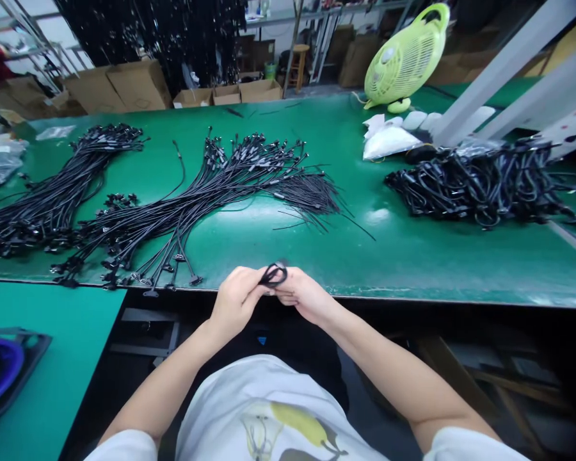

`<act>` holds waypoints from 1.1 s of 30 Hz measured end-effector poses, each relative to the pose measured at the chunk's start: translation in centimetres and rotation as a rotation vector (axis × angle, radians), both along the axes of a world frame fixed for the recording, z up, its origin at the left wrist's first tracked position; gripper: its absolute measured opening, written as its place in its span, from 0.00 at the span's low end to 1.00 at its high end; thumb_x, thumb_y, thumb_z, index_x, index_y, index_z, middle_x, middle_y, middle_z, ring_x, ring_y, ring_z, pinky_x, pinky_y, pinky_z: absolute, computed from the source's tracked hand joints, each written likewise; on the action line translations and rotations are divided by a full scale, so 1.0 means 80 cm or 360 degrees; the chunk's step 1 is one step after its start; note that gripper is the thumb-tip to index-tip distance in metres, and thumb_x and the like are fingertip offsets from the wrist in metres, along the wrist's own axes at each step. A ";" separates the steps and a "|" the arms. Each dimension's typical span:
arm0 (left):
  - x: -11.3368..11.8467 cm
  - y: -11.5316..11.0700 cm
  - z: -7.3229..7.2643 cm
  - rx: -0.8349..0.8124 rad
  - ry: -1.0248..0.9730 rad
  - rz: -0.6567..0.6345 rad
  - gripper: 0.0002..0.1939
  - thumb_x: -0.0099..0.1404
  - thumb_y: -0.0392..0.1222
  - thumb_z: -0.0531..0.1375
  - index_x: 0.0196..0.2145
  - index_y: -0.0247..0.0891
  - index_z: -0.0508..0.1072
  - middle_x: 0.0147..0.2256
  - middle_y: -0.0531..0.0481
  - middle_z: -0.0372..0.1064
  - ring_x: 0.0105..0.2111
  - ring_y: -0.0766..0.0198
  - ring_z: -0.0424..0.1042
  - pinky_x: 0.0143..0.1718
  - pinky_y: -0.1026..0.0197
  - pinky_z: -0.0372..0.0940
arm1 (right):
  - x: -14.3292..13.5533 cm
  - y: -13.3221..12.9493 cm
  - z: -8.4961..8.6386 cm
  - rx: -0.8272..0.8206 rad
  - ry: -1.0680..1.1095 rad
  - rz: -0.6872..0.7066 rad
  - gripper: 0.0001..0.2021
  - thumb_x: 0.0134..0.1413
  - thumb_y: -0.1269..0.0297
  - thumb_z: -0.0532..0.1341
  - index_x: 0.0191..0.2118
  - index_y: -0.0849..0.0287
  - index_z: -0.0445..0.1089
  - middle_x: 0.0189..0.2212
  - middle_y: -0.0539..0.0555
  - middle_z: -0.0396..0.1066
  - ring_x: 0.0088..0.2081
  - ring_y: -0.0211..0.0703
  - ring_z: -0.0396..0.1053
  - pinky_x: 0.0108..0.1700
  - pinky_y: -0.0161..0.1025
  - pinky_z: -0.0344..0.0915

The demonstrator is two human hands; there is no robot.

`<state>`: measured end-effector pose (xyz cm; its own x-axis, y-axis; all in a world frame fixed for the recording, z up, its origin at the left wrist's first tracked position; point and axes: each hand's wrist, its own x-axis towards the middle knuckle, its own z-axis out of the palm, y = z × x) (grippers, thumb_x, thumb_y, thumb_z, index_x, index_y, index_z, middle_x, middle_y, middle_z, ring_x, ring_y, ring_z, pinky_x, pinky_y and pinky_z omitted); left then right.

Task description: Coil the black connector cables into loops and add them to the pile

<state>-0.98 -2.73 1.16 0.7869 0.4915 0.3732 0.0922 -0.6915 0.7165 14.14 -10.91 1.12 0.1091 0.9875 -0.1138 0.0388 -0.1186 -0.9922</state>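
Note:
Both my hands meet at the front edge of the green table, around a looped black cable (pixel 274 275). My left hand (pixel 240 291) is closed, its thumb and fingers pinching the cable at the loop's left side. Close against it, my right hand (pixel 300 291) has its fingers curled on the loop's other side. Parts of the cable are hidden by my fingers. Beyond them lies a spread pile of black cables (pixel 196 195) with small connectors at the ends and grey tags. A second bundle of cables (pixel 72 176) lies to the left.
Coiled black cables (pixel 480 182) are heaped at the right. A green fan (pixel 406 61) stands at the back beside a white bag (pixel 388 141). Cardboard boxes (pixel 139 86) sit behind the table. A purple-rimmed object (pixel 9 368) rests at lower left.

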 end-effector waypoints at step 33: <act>0.099 -0.015 0.012 -0.0853 -0.0325 0.0035 0.21 0.73 0.50 0.45 0.51 0.39 0.72 0.58 0.44 0.66 0.64 0.55 0.56 0.66 0.47 0.48 | 0.039 0.002 -0.044 0.0498 -0.1861 -0.0457 0.13 0.68 0.66 0.44 0.48 0.65 0.60 0.34 0.58 0.70 0.30 0.42 0.67 0.29 0.37 0.60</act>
